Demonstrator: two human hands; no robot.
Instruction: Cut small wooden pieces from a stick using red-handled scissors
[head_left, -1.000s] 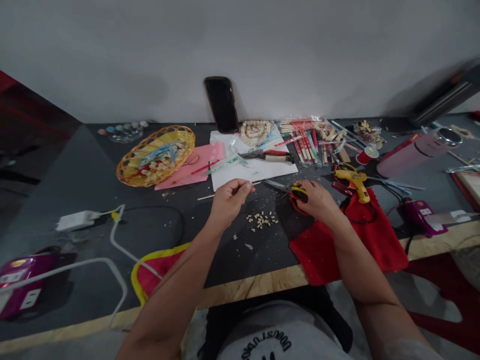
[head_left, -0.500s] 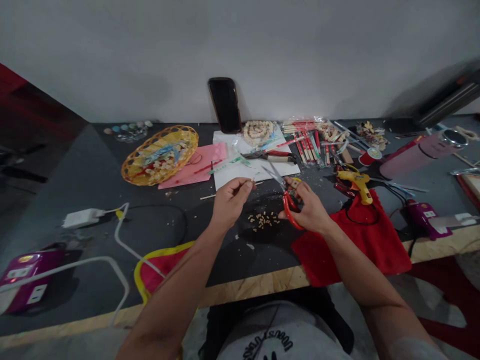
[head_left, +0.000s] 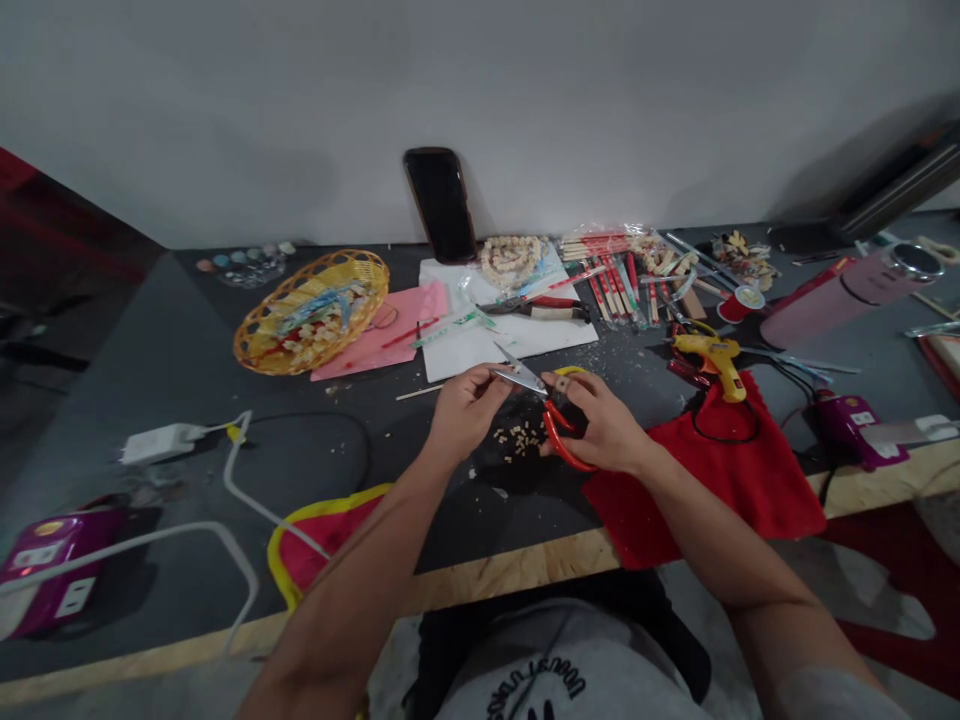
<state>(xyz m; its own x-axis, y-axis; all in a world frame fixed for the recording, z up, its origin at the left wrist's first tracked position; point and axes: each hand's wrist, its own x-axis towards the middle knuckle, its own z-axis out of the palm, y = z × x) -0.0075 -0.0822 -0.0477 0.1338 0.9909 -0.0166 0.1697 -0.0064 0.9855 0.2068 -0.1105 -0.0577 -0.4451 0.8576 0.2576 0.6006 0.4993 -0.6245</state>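
My right hand (head_left: pixel 600 425) is closed round the red handles of a pair of scissors (head_left: pixel 559 440), whose blades are spread and point left. A small pale piece also shows at the fingers of that hand. My left hand (head_left: pixel 466 408) is closed in a pinch, its fingertips at the scissor blades. What it pinches is too small and too covered to make out. Below, between the hands, several short pale cut pieces (head_left: pixel 517 440) lie scattered on the dark table (head_left: pixel 420 520).
Beyond the hands lie pliers (head_left: pixel 547 307) on white paper (head_left: pixel 442 362), with bundled chopsticks (head_left: pixel 611 290) to the right. A yellow basket (head_left: pixel 247 345) stands left. A glue gun (head_left: pixel 712 360), red cloth (head_left: pixel 757 490) and pink flask (head_left: pixel 840 300) are at the right. A phone (head_left: pixel 442 205) leans on the wall.
My right hand has moved the scissors left, bringing the blades to the left hand's fingertips. The left hand stays pinched in nearly the same place. The view has shifted slightly.
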